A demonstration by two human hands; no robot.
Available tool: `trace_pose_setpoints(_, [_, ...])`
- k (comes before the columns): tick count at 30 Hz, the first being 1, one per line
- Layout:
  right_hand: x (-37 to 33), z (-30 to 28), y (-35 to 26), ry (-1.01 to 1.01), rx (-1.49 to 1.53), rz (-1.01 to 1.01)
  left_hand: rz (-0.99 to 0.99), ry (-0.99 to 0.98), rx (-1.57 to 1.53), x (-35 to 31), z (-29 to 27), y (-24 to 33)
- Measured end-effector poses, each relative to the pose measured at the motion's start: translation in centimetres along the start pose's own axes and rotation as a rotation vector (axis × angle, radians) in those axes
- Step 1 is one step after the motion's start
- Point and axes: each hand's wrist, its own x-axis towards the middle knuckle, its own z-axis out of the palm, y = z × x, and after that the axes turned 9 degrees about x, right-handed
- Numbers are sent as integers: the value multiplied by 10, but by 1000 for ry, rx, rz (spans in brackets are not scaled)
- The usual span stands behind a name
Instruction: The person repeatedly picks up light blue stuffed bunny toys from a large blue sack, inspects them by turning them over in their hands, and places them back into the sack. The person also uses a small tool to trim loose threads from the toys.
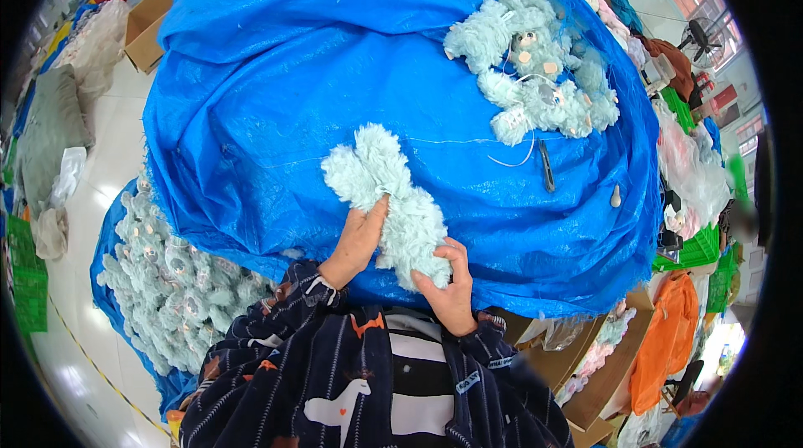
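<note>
A fluffy pale mint plush piece [391, 197] lies slantwise over the near part of a blue tarp [335, 88], held between both hands. My left hand [361, 235] grips its left side near the middle, thumb pressed into the fur. Around its lower right end, the fingers and thumb of my right hand [449, 285] are closed. Several more mint plush toys [544, 55] with small faces are heaped at the far right of the tarp. Beside that heap lies a dark slim tool [546, 165], perhaps a cutter, near a loose white cord [514, 159].
At lower left, a big pile of mint plush toys [171, 281] sits on blue sheeting. A small pale object [616, 195] rests near the tarp's right edge. Cardboard boxes [615, 356] and an orange cloth [665, 339] stand at lower right. Green crates [698, 247] line the right side.
</note>
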Motion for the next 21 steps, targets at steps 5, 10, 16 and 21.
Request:
trace_pose_setpoints(5, [0, -3, 2, -15, 91, 59, -33, -3, -288, 3, 3, 2])
trace_pose_setpoints(10, [-1, -4, 3, -41, 183, 106, -52, -45, -84, 5, -13, -11])
trace_pose_setpoints(16, [-2, -4, 0, -51, 259, 125, 37, 49, 4, 8, -11, -15])
trace_pose_setpoints(21, [6, -7, -9, 45, 332, 118, -41, -165, -357, 1, -8, 20])
